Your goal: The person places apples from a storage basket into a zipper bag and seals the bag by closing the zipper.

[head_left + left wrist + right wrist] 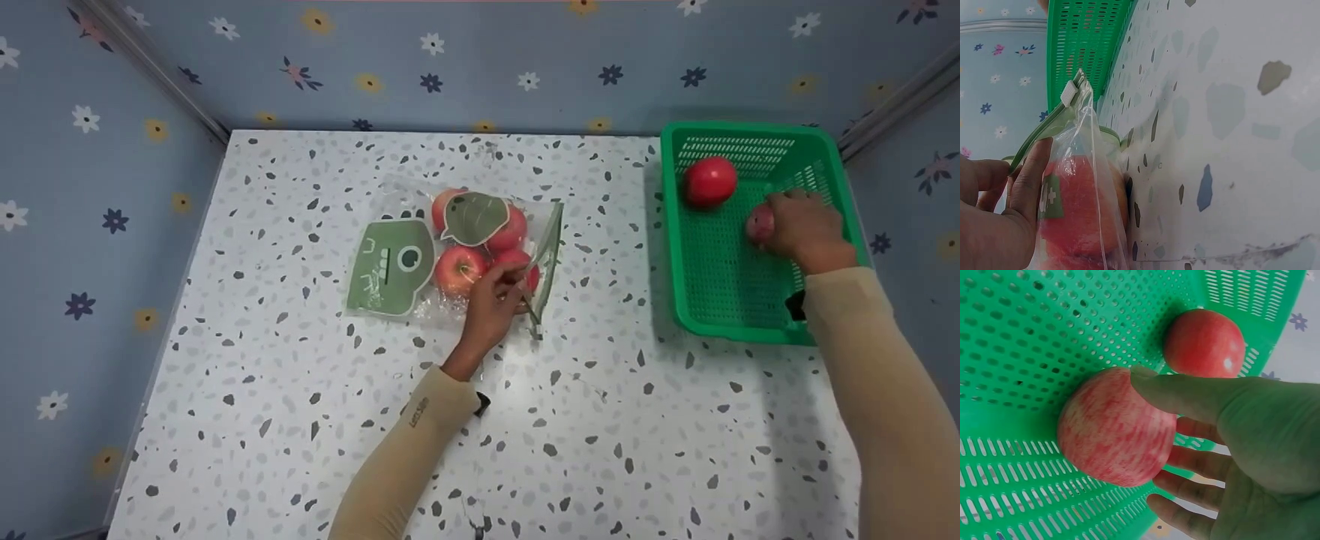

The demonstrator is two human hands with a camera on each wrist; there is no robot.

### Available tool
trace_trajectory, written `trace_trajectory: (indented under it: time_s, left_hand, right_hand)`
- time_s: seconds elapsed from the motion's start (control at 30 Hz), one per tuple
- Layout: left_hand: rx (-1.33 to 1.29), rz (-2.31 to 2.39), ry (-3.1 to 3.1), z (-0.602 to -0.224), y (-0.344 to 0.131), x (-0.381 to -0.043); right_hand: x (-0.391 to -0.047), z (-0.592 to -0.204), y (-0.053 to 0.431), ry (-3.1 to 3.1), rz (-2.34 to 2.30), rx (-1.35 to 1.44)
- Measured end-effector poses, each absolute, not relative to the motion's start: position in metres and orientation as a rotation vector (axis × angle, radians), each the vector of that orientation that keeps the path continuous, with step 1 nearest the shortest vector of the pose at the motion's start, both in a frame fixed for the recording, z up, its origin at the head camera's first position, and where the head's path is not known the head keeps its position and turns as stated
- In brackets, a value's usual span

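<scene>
On the table lies a clear slider zip bag with a green monster print, and several red apples are inside it. My left hand pinches the bag's green zip edge between thumb and fingers, lifting it in the left wrist view, where the white slider shows at the corner. Inside the green basket, my right hand holds a streaky red apple, thumb on one side and fingertips at the other. A second, redder apple sits by the basket's back left corner.
The speckled white table carries the bag near its middle and the basket at its right edge. Flower-patterned walls stand at the back and both sides. The basket has raised, slotted walls.
</scene>
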State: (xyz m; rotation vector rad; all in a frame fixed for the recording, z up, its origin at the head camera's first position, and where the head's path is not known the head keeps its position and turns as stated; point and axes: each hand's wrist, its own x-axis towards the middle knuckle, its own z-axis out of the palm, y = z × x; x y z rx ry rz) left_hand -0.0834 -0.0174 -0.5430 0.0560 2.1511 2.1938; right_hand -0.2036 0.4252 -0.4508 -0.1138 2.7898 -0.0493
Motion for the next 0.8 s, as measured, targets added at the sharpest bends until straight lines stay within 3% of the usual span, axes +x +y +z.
trace_trajectory:
  time_s: [0.8]
  left_hand:
    - [0.048,2.198,2.152,-0.544,-0.018,-0.085]
  right_hand:
    - [-0.207,-0.459,0.437,2.784,-0.031,-0.06]
